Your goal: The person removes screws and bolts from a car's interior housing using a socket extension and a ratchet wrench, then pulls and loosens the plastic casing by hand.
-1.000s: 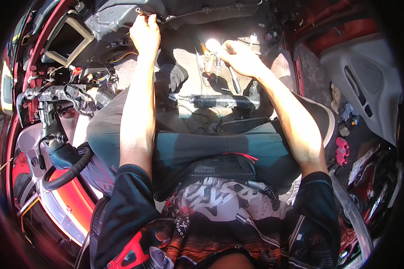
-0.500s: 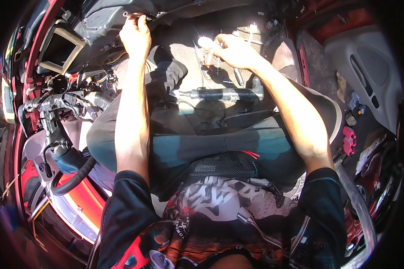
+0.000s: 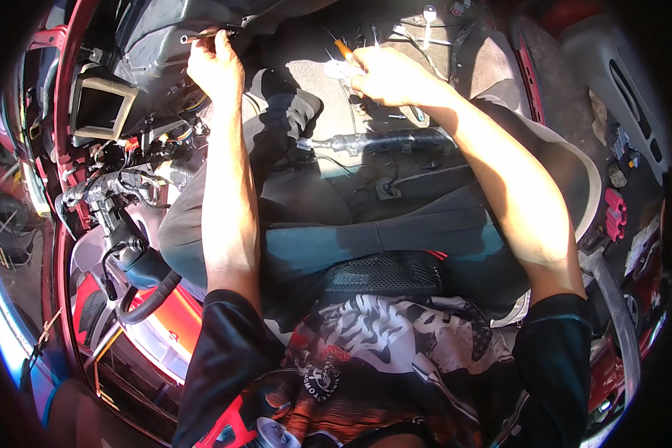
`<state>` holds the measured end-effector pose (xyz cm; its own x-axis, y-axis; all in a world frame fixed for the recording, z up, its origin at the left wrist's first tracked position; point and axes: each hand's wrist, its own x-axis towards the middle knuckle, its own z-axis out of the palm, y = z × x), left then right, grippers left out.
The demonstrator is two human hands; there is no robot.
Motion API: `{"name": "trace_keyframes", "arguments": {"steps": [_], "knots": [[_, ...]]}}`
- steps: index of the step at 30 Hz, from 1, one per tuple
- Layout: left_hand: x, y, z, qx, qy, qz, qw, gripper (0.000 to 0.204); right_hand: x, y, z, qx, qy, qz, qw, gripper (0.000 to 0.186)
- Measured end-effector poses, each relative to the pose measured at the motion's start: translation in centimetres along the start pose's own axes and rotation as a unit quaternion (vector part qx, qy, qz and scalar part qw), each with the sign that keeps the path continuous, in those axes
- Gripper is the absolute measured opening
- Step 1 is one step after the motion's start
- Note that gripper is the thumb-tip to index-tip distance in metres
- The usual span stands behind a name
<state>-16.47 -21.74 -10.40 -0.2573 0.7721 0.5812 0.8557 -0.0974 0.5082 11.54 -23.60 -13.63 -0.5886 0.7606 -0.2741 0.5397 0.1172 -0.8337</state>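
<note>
At the upper left, my left hand (image 3: 218,71) is closed around a slim metal tool (image 3: 196,38) with a small ring at its end. It is held up beside grey and black dashboard trim (image 3: 153,52). My right hand (image 3: 388,75) is out over the sunlit floor, its fingers bent together. By its fingertips shows an orange handle (image 3: 342,49), and below that a pale, glaring patch. Whether the fingers grip the handle or something else is hidden. Below my right hand, a black wrapped tube (image 3: 373,142) runs across in front of my legs.
A gutted car interior surrounds me. Loose wiring and a steering column (image 3: 127,239) stand on the left, below a square frame (image 3: 103,108). A white-headed tool (image 3: 429,16) lies on the floor ahead. Far right are a grey door panel (image 3: 605,67) and a pinkish-red piece (image 3: 614,213).
My view has tilted, so the floor and its tools sit higher in the picture. My left hand is slightly further left, still holding the tool. The orange handle now shows by my right fingers.
</note>
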Motion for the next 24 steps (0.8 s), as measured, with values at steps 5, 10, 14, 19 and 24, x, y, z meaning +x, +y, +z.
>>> {"name": "trace_keyframes", "arguments": {"steps": [5, 10, 14, 19, 24], "knots": [[0.9, -0.5, -0.6, -0.006, -0.017, 0.002, 1.000, 0.016, 0.8, -1.4, -0.8, 0.041, 0.068, -0.062, 0.995, 0.030], [0.1, 0.6, -0.7, 0.111, 0.007, -0.020, 0.994, 0.025, 3.4, -6.8, -2.4, -0.015, 0.216, -0.203, 0.955, 0.035], [0.1, 2.1, 0.5, 0.002, 0.041, -0.078, 0.996, 0.027, 9.2, -12.9, -3.9, -0.221, 0.175, -0.365, 0.887, 0.030], [-0.2, 1.1, 0.5, -0.027, 0.034, -0.139, 0.989, 0.015, 13.4, -17.5, -0.8, -0.302, 0.275, -0.405, 0.818, 0.032], [-1.2, 1.3, 1.8, -0.087, 0.157, -0.210, 0.961, 0.019, 13.6, -20.6, -0.1, -0.394, 0.207, -0.282, 0.850, 0.034]]}}
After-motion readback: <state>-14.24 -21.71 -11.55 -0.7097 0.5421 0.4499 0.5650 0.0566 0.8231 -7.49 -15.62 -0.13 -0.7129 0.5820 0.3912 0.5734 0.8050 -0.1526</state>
